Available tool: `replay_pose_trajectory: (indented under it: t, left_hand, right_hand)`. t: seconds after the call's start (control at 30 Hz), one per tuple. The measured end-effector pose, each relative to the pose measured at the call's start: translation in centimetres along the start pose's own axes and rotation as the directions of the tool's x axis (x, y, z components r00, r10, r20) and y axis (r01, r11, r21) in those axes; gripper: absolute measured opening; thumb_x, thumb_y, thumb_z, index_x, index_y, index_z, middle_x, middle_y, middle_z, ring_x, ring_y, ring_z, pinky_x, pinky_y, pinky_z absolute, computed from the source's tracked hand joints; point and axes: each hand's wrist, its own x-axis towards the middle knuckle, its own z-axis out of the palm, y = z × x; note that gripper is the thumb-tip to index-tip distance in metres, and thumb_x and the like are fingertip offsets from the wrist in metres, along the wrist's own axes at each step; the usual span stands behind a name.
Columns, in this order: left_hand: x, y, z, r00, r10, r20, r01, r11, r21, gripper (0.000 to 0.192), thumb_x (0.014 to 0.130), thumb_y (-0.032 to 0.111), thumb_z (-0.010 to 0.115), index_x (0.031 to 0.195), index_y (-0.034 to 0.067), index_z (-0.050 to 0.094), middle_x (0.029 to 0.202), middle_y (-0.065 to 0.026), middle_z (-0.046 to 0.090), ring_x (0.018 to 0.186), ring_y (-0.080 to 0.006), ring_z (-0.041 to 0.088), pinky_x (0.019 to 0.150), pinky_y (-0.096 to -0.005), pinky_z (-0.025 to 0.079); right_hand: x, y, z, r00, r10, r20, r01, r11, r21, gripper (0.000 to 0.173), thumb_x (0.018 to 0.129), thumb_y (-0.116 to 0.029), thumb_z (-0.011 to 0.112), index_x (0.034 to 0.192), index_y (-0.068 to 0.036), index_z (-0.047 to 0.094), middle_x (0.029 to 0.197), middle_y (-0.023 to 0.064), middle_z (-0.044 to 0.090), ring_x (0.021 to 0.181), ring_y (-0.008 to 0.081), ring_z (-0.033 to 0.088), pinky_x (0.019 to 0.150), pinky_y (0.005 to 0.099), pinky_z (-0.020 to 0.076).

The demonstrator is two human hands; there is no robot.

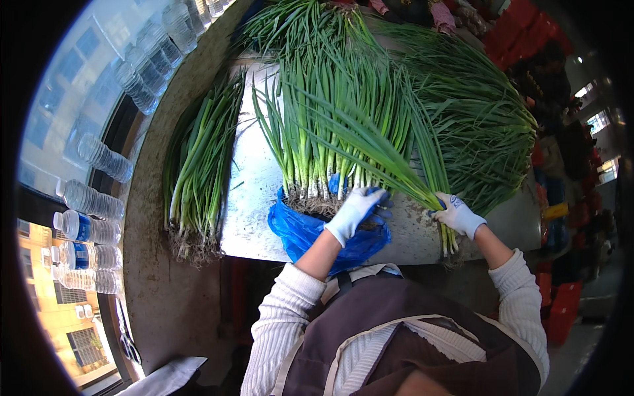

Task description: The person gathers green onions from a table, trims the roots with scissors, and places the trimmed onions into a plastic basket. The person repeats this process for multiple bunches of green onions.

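Note:
My right hand (456, 214), in a white knit glove with a blue palm, grips a bunch of green onions (396, 161) near its lower stalks. The leaves slant up and left across the large row of green onions (317, 143). My left hand (360, 208), in a matching glove, lies at the rooted ends of that row, over a blue plastic bag (302, 230). Its fingers are partly spread; whether they hold a stalk or the bag cannot be told. More green onions (441, 163) lie beneath and beside my right hand, roots towards me.
A separate pile of green onions (200, 168) lies left on the metal table (252, 198). A big heap (465, 119) covers the right side. Plastic bottles (94, 198) line the window ledge, with scissors (129, 344) below. Another person's sleeve (442, 17) shows across the table.

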Motion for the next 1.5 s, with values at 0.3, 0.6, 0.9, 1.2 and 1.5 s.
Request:
replay_pose_trajectory:
  t: [0.3, 0.6, 0.9, 1.2, 1.5]
  left_hand:
    - [2.2, -2.0, 6.9, 0.989, -0.073, 0.128, 0.069, 0.997, 0.035, 0.034, 0.096, 0.022, 0.054, 0.121, -0.001, 0.055, 0.106, -0.0136, 0.066, 0.091, -0.0211, 0.065, 0.07, -0.0285, 0.051]
    - [4.5, 0.4, 6.9, 0.995, 0.0, -0.101, 0.023, 0.974, 0.225, 0.028, 0.099, 0.014, 0.047, 0.118, -0.004, 0.056, 0.099, -0.0149, 0.067, 0.079, -0.0212, 0.068, 0.067, -0.032, 0.056]
    - [3.7, 4.2, 4.6, 0.868, 0.158, -0.47, -0.029, 0.962, 0.271, 0.03, 0.098, 0.015, 0.048, 0.12, -0.003, 0.055, 0.1, -0.0157, 0.068, 0.078, -0.022, 0.068, 0.065, -0.0312, 0.057]
    - [2.6, 2.9, 5.4, 0.799, 0.21, -0.564, 0.05, 0.911, 0.409, 0.021, 0.094, 0.007, 0.054, 0.108, -0.005, 0.064, 0.091, -0.0082, 0.069, 0.076, -0.011, 0.064, 0.071, -0.0241, 0.052]
    - [0.7, 2.1, 4.8, 0.72, 0.259, -0.644, -0.009, 0.931, 0.365, 0.017, 0.094, 0.008, 0.056, 0.102, -0.002, 0.067, 0.082, -0.0019, 0.067, 0.069, -0.0065, 0.059, 0.063, -0.0218, 0.049]
  right_hand:
    - [0.5, 5.4, -8.4, 0.828, -0.235, -0.509, -0.272, 0.626, -0.731, 0.015, 0.084, -0.018, 0.049, 0.083, -0.016, 0.064, 0.082, 0.0066, 0.063, 0.085, 0.0261, 0.062, 0.073, 0.0392, 0.0478]
    - [3.8, 8.0, -29.3, 0.683, -0.429, -0.592, -0.363, 0.503, -0.784, 0.007, 0.082, -0.016, 0.054, 0.081, -0.014, 0.061, 0.077, 0.0058, 0.058, 0.079, 0.0261, 0.062, 0.072, 0.0381, 0.0507]
    - [6.7, 23.0, -54.8, 0.4, -0.629, -0.666, -0.538, 0.428, -0.727, 0.048, 0.078, -0.004, 0.061, 0.126, -0.012, 0.056, 0.124, 0.011, 0.06, 0.115, 0.0289, 0.056, 0.099, 0.0391, 0.0438]
    - [18.4, 30.7, -47.3, 0.522, 0.01, -0.853, -0.516, 0.8, -0.307, 0.05, 0.091, -0.031, 0.056, 0.138, -0.018, 0.045, 0.137, 0.009, 0.051, 0.119, 0.0325, 0.053, 0.099, 0.0403, 0.0427]
    - [27.8, 12.7, -36.8, 0.84, -0.326, -0.435, 0.217, 0.935, -0.281, 0.04, 0.086, -0.034, 0.061, 0.112, -0.003, 0.063, 0.099, 0.0175, 0.068, 0.086, 0.0267, 0.065, 0.077, 0.0366, 0.0496]
